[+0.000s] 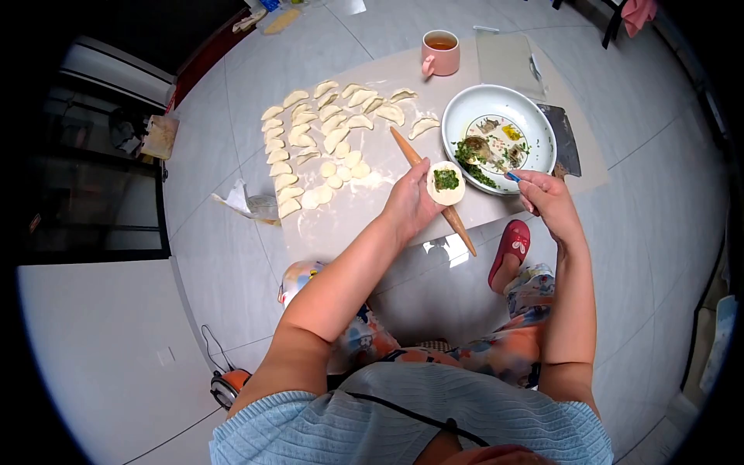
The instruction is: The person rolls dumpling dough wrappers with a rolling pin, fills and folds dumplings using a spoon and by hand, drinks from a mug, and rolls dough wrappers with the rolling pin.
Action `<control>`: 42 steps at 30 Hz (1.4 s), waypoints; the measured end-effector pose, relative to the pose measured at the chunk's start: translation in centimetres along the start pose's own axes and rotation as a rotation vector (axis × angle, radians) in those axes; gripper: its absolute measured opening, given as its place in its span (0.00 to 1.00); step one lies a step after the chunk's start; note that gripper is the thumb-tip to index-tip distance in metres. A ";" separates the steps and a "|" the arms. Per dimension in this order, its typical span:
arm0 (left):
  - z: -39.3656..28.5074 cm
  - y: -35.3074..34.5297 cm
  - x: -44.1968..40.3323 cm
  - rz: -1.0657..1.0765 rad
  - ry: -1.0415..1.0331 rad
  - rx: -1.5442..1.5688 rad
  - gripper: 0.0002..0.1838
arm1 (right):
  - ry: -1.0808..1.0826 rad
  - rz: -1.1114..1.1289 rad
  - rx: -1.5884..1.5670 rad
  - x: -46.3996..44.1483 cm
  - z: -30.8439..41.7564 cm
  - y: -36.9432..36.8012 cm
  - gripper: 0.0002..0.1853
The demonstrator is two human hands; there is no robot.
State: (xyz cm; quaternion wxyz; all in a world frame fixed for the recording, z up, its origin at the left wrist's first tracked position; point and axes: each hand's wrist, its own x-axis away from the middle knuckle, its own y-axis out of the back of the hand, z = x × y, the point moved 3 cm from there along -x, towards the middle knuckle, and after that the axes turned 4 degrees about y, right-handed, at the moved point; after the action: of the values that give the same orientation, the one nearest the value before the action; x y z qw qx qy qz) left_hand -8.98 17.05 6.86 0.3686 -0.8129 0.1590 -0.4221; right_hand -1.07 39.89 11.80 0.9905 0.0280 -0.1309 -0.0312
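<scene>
Seen from above, a seated person in a light-blue knitted top and patterned trousers works at a low table (318, 236). The left hand (409, 200) is cupped rather than clenched, holding a round dough wrapper (443, 197) that lies flat and open, its edge beside the thumb. A mound of chopped green filling (446, 180) sits in the middle of the wrapper. The right hand (549, 198) is drawn into a narrow pinch — thumb and fingers closed on a thin utensil (512, 177) with a blue part showing. The utensil points into a wide white bowl (456, 108), where more green filling gathers at the near left; its exact type is too small to tell.

A tapered wooden rolling pin (459, 228) lies slantwise, partly hidden by the left hand and wrapper; whether they touch it cannot be told. To the left, folded dumplings (335, 139) stand in loose rows, with small flattened dough pieces (335, 182) among them on the floured surface. Beyond the bowl are a pink mug (443, 62) of amber liquid and a clear flat panel (504, 66); a dark blade (568, 143) lies just right of the bowl.
</scene>
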 end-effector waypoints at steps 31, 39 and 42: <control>0.3 -1.4 4.3 0.234 0.003 -0.287 0.24 | 0.460 -0.649 0.730 1.4 -1.2 -0.5 0.17; 1.4 -2.7 5.1 0.329 -0.350 -0.857 0.25 | -0.262 0.081 -0.985 0.4 -1.1 -10.7 0.37; -0.2 -2.4 6.4 0.088 -0.389 -1.050 0.25 | -0.215 0.142 -1.133 -1.1 -1.5 -10.6 0.37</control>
State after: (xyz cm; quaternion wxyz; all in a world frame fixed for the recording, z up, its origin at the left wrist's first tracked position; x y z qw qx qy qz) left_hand -5.47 14.98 12.30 -0.0457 -0.9427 0.3107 -0.1126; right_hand -2.34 29.46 9.41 0.8317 -0.5188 -0.1952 -0.0324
